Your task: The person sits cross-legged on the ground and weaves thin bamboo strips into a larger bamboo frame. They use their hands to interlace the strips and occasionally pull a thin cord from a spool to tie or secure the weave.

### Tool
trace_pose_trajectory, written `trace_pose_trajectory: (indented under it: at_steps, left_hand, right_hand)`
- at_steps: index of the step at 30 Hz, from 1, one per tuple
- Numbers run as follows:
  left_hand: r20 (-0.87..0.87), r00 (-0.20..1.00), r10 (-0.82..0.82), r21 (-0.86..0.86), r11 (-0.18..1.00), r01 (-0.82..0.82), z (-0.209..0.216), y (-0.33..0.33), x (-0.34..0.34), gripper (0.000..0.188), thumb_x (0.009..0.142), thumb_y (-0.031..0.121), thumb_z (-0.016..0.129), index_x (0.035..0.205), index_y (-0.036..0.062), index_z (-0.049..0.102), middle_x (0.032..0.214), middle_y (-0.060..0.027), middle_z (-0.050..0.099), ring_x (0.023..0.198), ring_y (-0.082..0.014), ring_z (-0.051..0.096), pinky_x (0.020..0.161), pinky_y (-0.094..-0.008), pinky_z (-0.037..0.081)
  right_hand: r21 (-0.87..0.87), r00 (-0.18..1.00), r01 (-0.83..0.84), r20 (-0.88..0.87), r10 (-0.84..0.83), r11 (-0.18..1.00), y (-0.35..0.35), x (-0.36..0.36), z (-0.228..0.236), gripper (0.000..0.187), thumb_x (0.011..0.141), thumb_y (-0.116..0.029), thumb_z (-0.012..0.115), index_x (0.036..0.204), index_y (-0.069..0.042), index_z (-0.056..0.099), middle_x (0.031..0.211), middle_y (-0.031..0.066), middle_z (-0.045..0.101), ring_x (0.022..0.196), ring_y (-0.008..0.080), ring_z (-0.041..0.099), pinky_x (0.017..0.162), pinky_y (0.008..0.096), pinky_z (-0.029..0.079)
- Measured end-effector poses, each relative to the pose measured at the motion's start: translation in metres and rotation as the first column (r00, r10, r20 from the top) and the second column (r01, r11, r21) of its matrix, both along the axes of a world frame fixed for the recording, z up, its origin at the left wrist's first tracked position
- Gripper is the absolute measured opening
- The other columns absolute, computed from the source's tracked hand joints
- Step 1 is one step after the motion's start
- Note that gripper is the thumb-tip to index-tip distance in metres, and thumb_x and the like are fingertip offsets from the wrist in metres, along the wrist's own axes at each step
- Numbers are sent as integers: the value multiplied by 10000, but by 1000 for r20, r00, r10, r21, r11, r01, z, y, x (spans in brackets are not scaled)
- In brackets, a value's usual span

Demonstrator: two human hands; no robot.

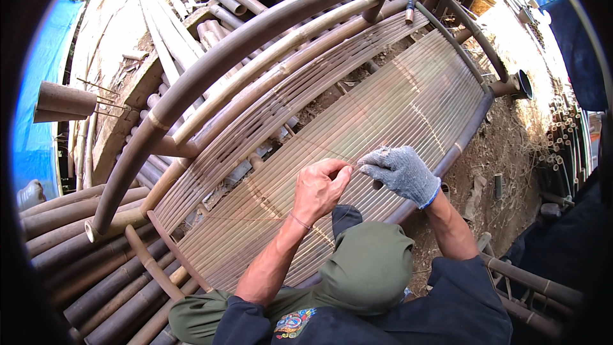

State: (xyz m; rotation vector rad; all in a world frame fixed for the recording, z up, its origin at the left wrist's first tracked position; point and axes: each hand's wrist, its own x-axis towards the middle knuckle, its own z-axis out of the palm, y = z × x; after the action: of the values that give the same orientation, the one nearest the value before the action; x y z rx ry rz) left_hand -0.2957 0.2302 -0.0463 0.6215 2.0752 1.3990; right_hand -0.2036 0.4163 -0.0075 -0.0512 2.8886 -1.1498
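A bamboo bench (pixel 408 112) with a seat of narrow parallel slats fills the middle of the view. Over the slats, my bare left hand (pixel 319 185) is closed, thumb and forefinger pinched together. A thin strand (pixel 246 219) runs beside that wrist; I cannot make out its full path. Close on the right is my right hand (pixel 403 174), in a grey knit glove with a blue cuff edge. Its fingertips are pinched too, almost meeting the left ones, and a fine piece of strand seems to pass between both hands. A dark knee shows just below them.
A curved bamboo rail (pixel 211 57) arches along the bench's far left side. Bamboo poles (pixel 96 287) lie stacked at the lower left, with more behind the rail. A tool with a wooden handle (pixel 409 13) rests at the seat's far end. Blue tarpaulin (pixel 45 89) hangs left.
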Motion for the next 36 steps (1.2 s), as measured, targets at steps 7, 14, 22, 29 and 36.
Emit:
trace_pose_trajectory:
  at_steps: [7,14,22,29,36]
  left_hand:
    - [591,801,-99,249,966,-64,57,-12,-13,173,902,189,711,920,17,704,678,-7,618,517,-16,476,424,-179,337]
    - [669,719,-187,361,928,-95,71,8,-13,203,932,171,688,1036,-3,701,752,-12,626,546,-54,494,492,-198,407]
    - [-194,970,-148,347,914,209,53,10,-17,129,893,112,703,962,3,705,863,-62,635,724,-113,555,632,-257,450]
    - [-198,980,-16,334,939,83,55,7,-26,80,879,63,687,944,16,687,809,-67,646,656,-128,554,587,-264,444]
    - [-169,964,208,357,924,-137,55,13,-8,109,818,9,741,922,20,710,787,-21,678,543,-39,460,490,-210,372]
  right_hand:
    - [402,906,204,-422,-17,893,-8,16,46,140,788,-144,758,895,-129,669,830,34,679,850,289,661,941,458,506]
    - [391,961,92,-275,20,916,-19,10,54,126,848,-183,687,905,-89,628,856,98,613,863,320,603,814,456,468]
    - [-287,930,299,-129,-346,910,-10,-7,47,206,904,-167,614,1059,-32,610,950,102,653,865,241,646,785,384,520]
    - [-348,931,226,-197,-306,910,-19,-20,21,219,843,-78,677,1059,-40,663,976,108,686,870,259,661,791,370,526]
    - [-179,850,362,-340,-402,915,-37,-15,15,142,828,-57,662,965,-51,625,843,105,643,768,288,633,709,377,511]
